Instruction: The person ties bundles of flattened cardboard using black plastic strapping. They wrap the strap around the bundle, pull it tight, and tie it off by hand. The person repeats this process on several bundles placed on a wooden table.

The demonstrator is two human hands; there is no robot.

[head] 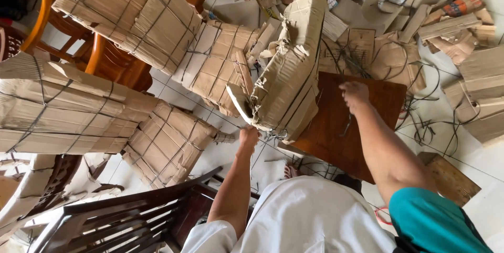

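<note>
A tall bundle of flattened brown cardboard [289, 74], tied with black straps, stands on edge against a dark wooden stool [336, 132]. My left hand [249, 137] is closed at the bundle's lower corner, gripping a pale flat strip [239, 103] that sticks out beside it. Over the stool's top, my right hand [355, 95] reaches to the bundle's far side with its fingers curled. What those fingers hold is hidden. White cloth [310, 216] covers my lap, and a bare foot [291, 171] shows beyond it.
Several more strapped cardboard bundles lie at left: [131, 14], [58, 111], [168, 145], [220, 64]. Loose cardboard scraps [451, 27] and black straps [430, 127] litter the white tiled floor at right. A dark wooden chair [126, 221] stands at lower left, an orange one [63, 1] at upper left.
</note>
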